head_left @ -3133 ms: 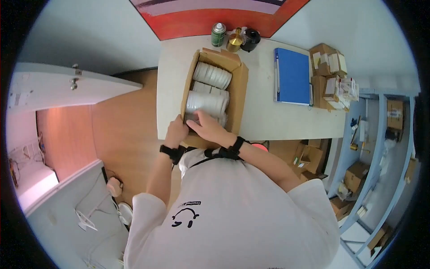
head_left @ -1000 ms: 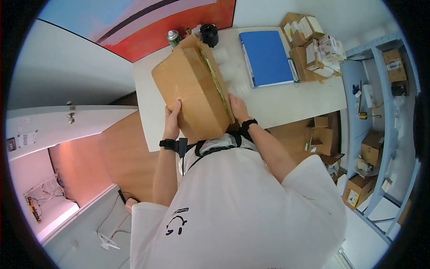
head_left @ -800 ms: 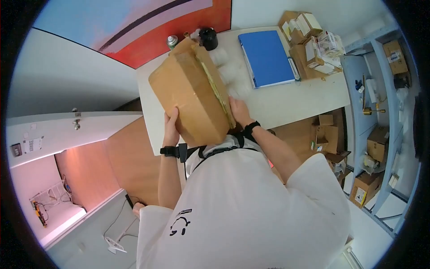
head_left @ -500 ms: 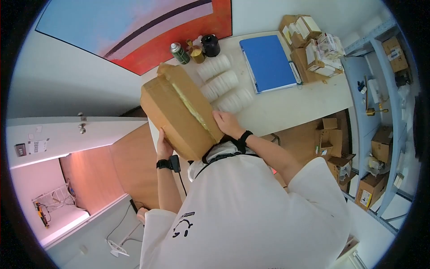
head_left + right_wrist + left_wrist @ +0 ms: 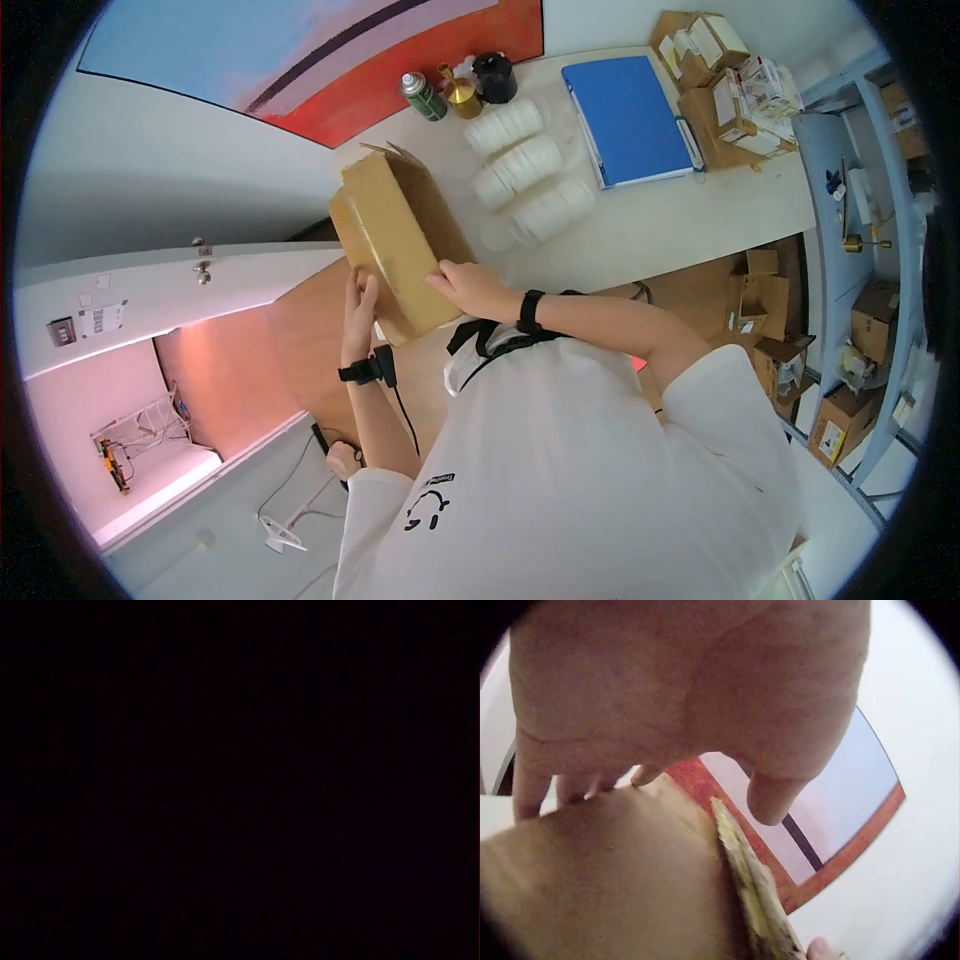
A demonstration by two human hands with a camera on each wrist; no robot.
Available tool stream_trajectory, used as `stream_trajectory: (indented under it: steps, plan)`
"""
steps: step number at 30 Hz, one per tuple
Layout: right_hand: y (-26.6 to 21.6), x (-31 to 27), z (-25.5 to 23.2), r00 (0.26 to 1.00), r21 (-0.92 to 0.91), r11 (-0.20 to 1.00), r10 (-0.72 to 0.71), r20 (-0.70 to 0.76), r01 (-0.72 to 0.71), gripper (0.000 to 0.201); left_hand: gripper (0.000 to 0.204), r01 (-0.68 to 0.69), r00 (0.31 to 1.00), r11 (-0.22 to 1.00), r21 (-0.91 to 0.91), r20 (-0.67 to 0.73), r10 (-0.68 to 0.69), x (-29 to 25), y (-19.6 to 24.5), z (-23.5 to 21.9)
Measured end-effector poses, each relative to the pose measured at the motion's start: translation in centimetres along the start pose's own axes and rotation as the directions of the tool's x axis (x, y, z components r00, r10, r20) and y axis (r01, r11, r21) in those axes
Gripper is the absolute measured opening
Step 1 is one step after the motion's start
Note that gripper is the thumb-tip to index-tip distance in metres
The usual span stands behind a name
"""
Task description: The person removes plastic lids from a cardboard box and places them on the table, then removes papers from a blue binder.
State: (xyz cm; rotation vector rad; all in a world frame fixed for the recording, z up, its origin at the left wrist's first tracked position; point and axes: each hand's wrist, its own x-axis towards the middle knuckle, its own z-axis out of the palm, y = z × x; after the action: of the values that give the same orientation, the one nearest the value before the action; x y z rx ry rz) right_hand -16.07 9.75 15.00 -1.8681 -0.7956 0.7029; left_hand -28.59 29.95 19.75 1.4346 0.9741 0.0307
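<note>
Over the near left corner of the table [image 5: 720, 200], a long brown box [image 5: 385, 265] sits tilted between two hands; whether it rests on the top or is lifted clear, I cannot tell. Its upturned face is tan cardboard with a glossy streak along its length; the side towards three white rolls [image 5: 517, 172] is darker, in shade. Flaps stick out at the far end. The left wrist view shows one edge ragged and yellowish beside a smooth, dull face.

The left hand [image 5: 360, 312] lies against the outer side, fingers extended and touching the cardboard, thumb standing apart from it. The right hand [image 5: 478, 290] is clamped on the box's long right edge; its own wrist view is black.

The rolls, ribbed cylinders, lie in a row to the box's right. Behind them stand a green metal can [image 5: 423, 96], a brass-coloured flask [image 5: 460, 98] and a rounded black jar [image 5: 494, 78]. A flat blue binder [image 5: 632, 120] lies farther right, near a heap of small cartons [image 5: 735, 90].
</note>
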Motion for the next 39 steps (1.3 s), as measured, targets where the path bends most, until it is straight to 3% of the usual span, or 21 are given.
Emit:
stream_trajectory:
  steps: [2, 4, 6, 8, 9, 11, 13, 15, 18, 20, 21, 23, 24, 26, 27, 30, 32, 34, 35, 38, 39]
  plan:
    - [-1.6, 0.4, 1.4, 0.999, 0.050, 0.998, -0.044, 0.015, 0.043, 0.044, 0.072, -0.119, 0.993, 0.925, 0.360, 0.050, 0.108, 1.1, 0.2, 0.0]
    - [-3.3, 1.1, 2.7, 0.979, 0.023, 0.999, -0.038, 0.201, 0.034, 0.037, 0.071, -0.243, 0.970, 0.899, 0.364, 0.098, 0.222, 1.5, 0.7, 0.6]
    - [-3.8, 1.7, 3.5, 0.960, 0.068, 0.998, -0.036, 0.278, 0.017, 0.038, 0.068, -0.079, 0.997, 0.990, 0.118, 0.005, 0.079, 1.1, 2.5, 1.5]
    - [-4.2, 2.7, 3.0, 0.854, 0.002, 0.996, -0.076, 0.515, 0.088, 0.039, 0.078, -0.023, 1.000, 0.959, 0.281, -0.003, 0.025, 1.7, 2.7, 0.8]
    - [-7.9, 1.5, -2.0, 0.817, 0.173, 0.984, -0.125, 0.562, 0.032, 0.043, 0.085, -0.047, 0.997, 0.951, 0.305, -0.049, 0.065, 1.7, 2.7, 0.7]
    - [-5.2, 2.1, 0.2, 0.806, 0.233, 0.972, -0.144, 0.573, 0.008, 0.043, 0.093, -0.067, 0.990, 0.943, 0.326, -0.098, 0.104, 1.9, 3.1, 0.8]
    - [-3.4, 2.1, 2.3, 0.786, 0.300, 0.953, -0.165, 0.597, -0.028, 0.044, 0.116, -0.183, 0.983, 0.863, 0.471, 0.094, 0.157, 1.8, 3.9, 0.6]
    - [-1.8, 2.8, 2.7, 0.854, 0.217, 0.972, -0.183, 0.486, 0.085, 0.051, 0.121, -0.176, 0.984, 0.864, 0.471, 0.069, 0.163, 4.4, -0.2, 0.7]
    - [1.8, 4.0, 3.6, 0.911, 0.047, 0.998, 0.015, 0.412, -0.038, 0.059, 0.125, -0.127, 0.986, 0.786, 0.605, -0.011, 0.168, 4.1, -0.6, 3.1]
    - [0.9, 4.3, 1.9, 0.982, -0.081, 0.989, 0.135, 0.128, -0.125, 0.067, 0.110, -0.105, 0.972, 0.764, 0.637, -0.095, 0.213, 4.5, -0.8, 3.6]
    - [0.5, 5.0, 1.5, 0.982, -0.074, 0.989, 0.137, 0.127, -0.128, 0.067, 0.110, -0.103, 0.973, 0.760, 0.641, -0.093, 0.211, 4.8, -1.1, 3.4]
    - [-0.4, 6.3, 1.8, 0.901, -0.321, 0.931, -0.022, 0.434, 0.177, 0.072, 0.114, -0.226, 0.971, 0.854, 0.469, 0.034, 0.238, 5.2, -2.2, 2.4]
    - [0.3, 6.8, 3.5, 0.901, -0.312, 0.933, -0.029, 0.432, 0.180, 0.072, 0.114, -0.226, 0.970, 0.849, 0.477, 0.032, 0.240, 5.4, -2.5, 1.9]
    - [4.2, 8.7, 8.5, 0.799, -0.476, 0.686, -0.266, 0.540, 0.550, 0.082, 0.110, -0.248, 0.959, 0.800, 0.546, 0.021, 0.283, 5.3, -2.3, 2.4]
    - [4.5, 9.1, 9.2, 0.772, -0.501, 0.638, -0.248, 0.585, 0.585, 0.088, 0.106, -0.200, 0.961, 0.783, 0.589, -0.037, 0.274, 5.1, -2.3, 2.7]
    - [5.1, 9.3, 8.7, 0.776, -0.384, 0.760, -0.242, 0.582, 0.525, 0.092, 0.113, -0.106, 0.987, 0.927, 0.359, -0.078, 0.143, 4.4, -1.3, 2.3]
    - [3.7, 8.2, 5.1, 0.784, -0.340, 0.781, -0.285, 0.551, 0.524, 0.092, 0.109, -0.137, 0.981, 0.932, 0.335, -0.087, 0.175, 4.8, -2.7, 1.3]
    - [2.3, 7.6, 1.4, 0.842, -0.117, 0.907, -0.320, 0.435, 0.406, 0.094, 0.103, -0.156, 0.984, 0.973, 0.171, -0.059, 0.168, 3.6, -1.4, 1.3]
    - [3.1, 7.3, 0.5, 0.844, -0.032, 0.892, -0.415, 0.339, 0.452, 0.093, 0.096, -0.053, 0.996, 0.986, 0.161, -0.067, 0.064, 2.9, -0.2, 1.3]
    - [2.6, 6.2, -2.3, 0.886, -0.134, 0.903, -0.358, 0.295, 0.409, 0.094, 0.092, 0.128, 0.990, 0.991, 0.045, 0.052, -0.131, 2.1, 1.9, 1.1]
    - [2.3, 5.9, -2.8, 0.887, -0.157, 0.890, -0.379, 0.263, 0.427, 0.089, 0.090, 0.064, 0.997, 0.994, 0.085, 0.028, -0.066, 2.6, 1.0, 0.9]
